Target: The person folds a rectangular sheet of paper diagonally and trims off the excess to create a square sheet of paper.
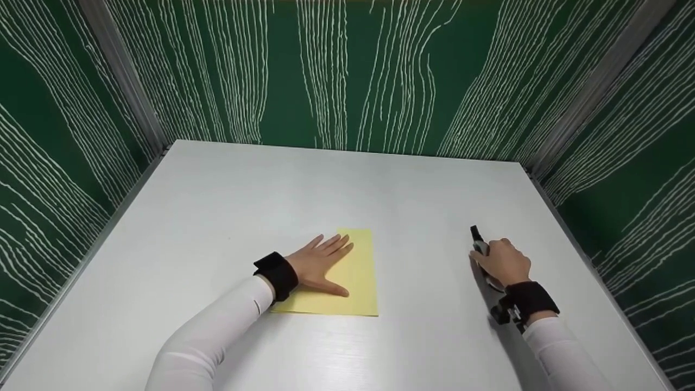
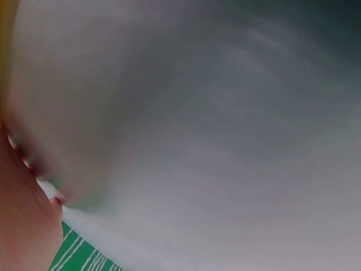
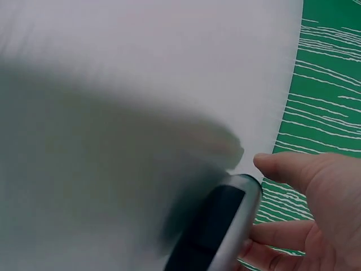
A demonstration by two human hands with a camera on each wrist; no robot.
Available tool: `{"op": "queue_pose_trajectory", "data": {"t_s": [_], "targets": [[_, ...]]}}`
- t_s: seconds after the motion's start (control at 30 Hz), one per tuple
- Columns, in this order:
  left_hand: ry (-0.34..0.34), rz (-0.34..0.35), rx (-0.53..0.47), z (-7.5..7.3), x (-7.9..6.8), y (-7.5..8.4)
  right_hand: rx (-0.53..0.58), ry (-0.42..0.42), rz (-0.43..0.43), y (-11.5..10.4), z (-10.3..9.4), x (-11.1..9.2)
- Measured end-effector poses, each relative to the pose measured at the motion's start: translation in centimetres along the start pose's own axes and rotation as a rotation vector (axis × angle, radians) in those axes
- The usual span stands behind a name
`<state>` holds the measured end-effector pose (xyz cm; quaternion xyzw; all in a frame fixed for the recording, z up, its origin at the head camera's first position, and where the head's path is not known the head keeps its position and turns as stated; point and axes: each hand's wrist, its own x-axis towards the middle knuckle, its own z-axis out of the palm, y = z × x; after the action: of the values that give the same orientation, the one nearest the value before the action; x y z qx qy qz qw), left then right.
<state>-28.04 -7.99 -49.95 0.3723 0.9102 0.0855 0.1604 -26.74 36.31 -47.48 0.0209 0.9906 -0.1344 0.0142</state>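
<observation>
My left hand (image 1: 319,266) lies flat with fingers spread on yellow paper (image 1: 361,279), pressing it to the white table. Along the near edge, the paper looks like more than one layer. Off to the right, my right hand (image 1: 506,262) grips a black-and-silver stapler (image 1: 481,247), its dark tip pointing away from me. In the right wrist view the stapler's rounded end (image 3: 248,189) shows beside the thumb, with fingers curled behind it. Only part of the left hand (image 2: 25,220) appears in the blurred left wrist view, at the lower left.
The white table (image 1: 228,190) stretches around the paper and both hands. Green panels with white wavy lines (image 1: 282,70) stand at the back and sides, joined by grey metal posts (image 1: 127,70). Each wrist wears a black band (image 1: 277,276).
</observation>
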Motion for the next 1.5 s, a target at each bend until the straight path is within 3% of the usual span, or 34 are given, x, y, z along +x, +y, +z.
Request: {"op": "queue_pose_trajectory", "data": {"t_s": [0.23,0.4,0.5,0.83,1.07,1.23,1.5], "targets": [[-0.003,0.002,0.006,0.3,0.3,-0.2,-0.053,0.039,-0.028,-1.1,-0.1,-0.3],[0.004,0.009,0.012,0.6,0.4,-0.4,-0.092,0.134,-0.152,-3.3,0.4,-0.5],[0.014,0.016,0.011,0.7,0.4,-0.5,-0.108,0.128,-0.227,-5.2,0.8,-0.7],[0.012,0.009,0.004,0.2,-0.1,-0.1,-0.012,-0.125,-0.481,-13.0,3.4,-2.7],[0.014,-0.002,0.023,-0.1,-0.3,0.2,-0.026,-0.313,-0.597,-17.4,4.8,-4.1],[0.012,-0.011,0.032,-0.2,-0.3,0.4,-0.076,-0.402,-0.669,-19.1,5.6,-4.5],[0.003,-0.016,0.043,-0.2,-0.1,0.3,-0.077,-0.475,-0.737,-19.5,6.2,-4.2]]}}
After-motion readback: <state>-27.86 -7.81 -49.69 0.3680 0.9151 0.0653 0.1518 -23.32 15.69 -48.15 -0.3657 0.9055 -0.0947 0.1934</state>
